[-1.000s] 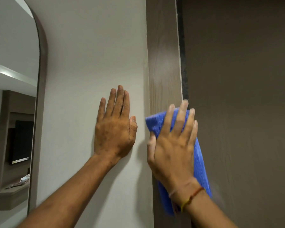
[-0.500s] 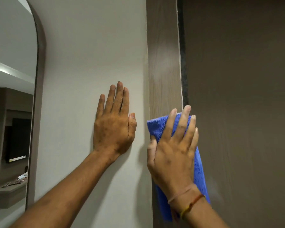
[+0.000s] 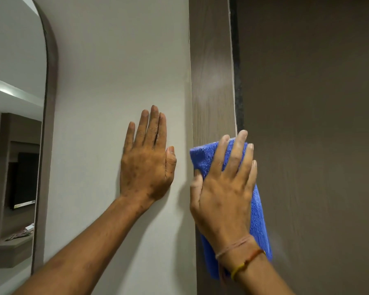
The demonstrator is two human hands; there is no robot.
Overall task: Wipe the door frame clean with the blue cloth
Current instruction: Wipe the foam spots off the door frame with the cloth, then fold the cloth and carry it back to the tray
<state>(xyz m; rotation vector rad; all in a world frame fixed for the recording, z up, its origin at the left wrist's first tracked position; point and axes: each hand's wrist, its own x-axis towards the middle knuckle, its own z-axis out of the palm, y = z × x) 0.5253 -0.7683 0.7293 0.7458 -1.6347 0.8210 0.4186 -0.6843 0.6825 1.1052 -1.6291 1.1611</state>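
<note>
The door frame [image 3: 211, 71] is a vertical brown wood-grain strip between the pale wall and the dark door. My right hand [image 3: 222, 192] presses the blue cloth [image 3: 202, 158] flat against the frame, fingers spread over it; the cloth hangs down past my wrist. My left hand [image 3: 147, 165] lies flat on the wall just left of the frame, fingers together and pointing up, holding nothing.
A dark brown door [image 3: 311, 135] fills the right side, with a black seal strip [image 3: 237, 81] along the frame. An arched mirror [image 3: 13, 135] with a brown rim hangs on the wall [image 3: 119, 67] at the left, reflecting a room.
My right hand slid the cloth a little down the frame, then held about level. My left hand stays flat on the wall.
</note>
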